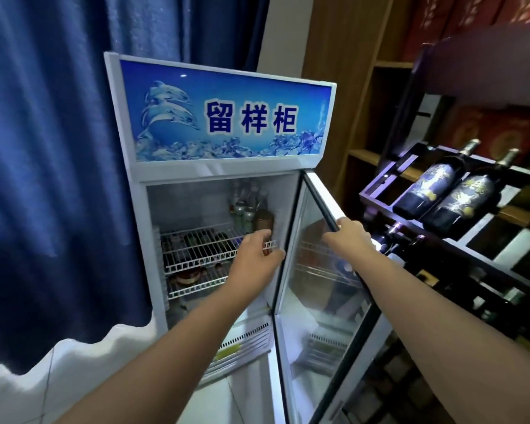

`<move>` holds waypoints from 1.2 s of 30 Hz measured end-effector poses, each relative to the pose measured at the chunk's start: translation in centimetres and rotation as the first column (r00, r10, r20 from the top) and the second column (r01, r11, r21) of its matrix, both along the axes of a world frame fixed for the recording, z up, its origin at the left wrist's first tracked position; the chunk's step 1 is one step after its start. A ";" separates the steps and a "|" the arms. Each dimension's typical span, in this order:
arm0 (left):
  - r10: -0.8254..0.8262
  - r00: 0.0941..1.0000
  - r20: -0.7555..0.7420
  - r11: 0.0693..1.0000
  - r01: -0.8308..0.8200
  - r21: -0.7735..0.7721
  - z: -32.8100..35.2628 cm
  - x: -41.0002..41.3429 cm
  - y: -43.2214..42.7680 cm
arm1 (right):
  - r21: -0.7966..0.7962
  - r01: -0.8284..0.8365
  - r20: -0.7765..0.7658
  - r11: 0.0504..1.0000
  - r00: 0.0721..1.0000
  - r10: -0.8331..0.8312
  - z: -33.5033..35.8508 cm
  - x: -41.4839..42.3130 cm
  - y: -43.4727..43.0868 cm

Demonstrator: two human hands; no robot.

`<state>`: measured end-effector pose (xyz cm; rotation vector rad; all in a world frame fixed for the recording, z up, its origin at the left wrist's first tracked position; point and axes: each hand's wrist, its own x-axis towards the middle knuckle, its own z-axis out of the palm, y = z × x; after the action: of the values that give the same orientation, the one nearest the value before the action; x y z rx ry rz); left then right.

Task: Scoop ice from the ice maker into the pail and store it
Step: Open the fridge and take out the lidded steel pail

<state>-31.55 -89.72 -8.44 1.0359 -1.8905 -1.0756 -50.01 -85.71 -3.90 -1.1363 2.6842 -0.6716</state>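
White fridge: stood beside blue curtain, door swung open.
Glass door: top edge gripped by right hand.
Wire shelf: front rail pinched by left hand, fingers curled.

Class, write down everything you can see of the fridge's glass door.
The glass door stands swung open towards the viewer, hinged at the right side of the white cabinet. It is a tall clear pane in a white frame with a dark seal along the edge. Wire shelves show in the glass. The right hand grips its top outer corner; nothing else visibly touches it.
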 end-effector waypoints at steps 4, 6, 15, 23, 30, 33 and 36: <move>-0.031 1.000 -0.003 0.998 0.031 0.046 -0.7 -1.7 -0.2 | 0.028 -0.026 0.064 0.999 0.998 0.024 0.0 -2.0 -0.8; -0.030 1.000 -0.007 0.997 0.031 0.072 -1.1 -2.0 -0.3 | 0.036 -0.052 0.037 0.998 0.998 0.050 -0.1 -2.4 -0.9; -0.081 0.997 0.013 0.991 0.079 0.105 -2.5 -2.1 -1.4 | -0.041 -0.152 -0.090 0.988 0.985 0.148 -0.6 -1.2 -2.8; -0.194 0.974 -0.114 0.944 0.217 0.250 -2.2 1.2 -5.3 | -0.291 -0.128 0.125 0.948 0.977 0.171 -2.5 2.8 -7.3; -0.393 0.919 -0.030 0.868 0.382 0.316 -0.5 8.3 -10.9 | -0.313 -0.163 0.111 0.936 0.972 0.206 -3.2 7.4 -12.8; -0.411 0.911 0.022 0.868 0.384 0.314 -0.2 12.4 -13.8 | -0.318 -0.148 0.124 0.936 0.973 0.196 -3.3 9.8 -15.3; -0.351 0.932 0.094 0.909 0.315 0.274 -0.1 15.7 -16.7 | -0.311 -0.171 0.095 0.935 0.973 0.209 -3.3 12.0 -17.6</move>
<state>-15.85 -106.38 -8.49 0.9674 -2.1377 -1.5103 -38.01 -103.33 -7.20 -1.3512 2.3805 -1.1059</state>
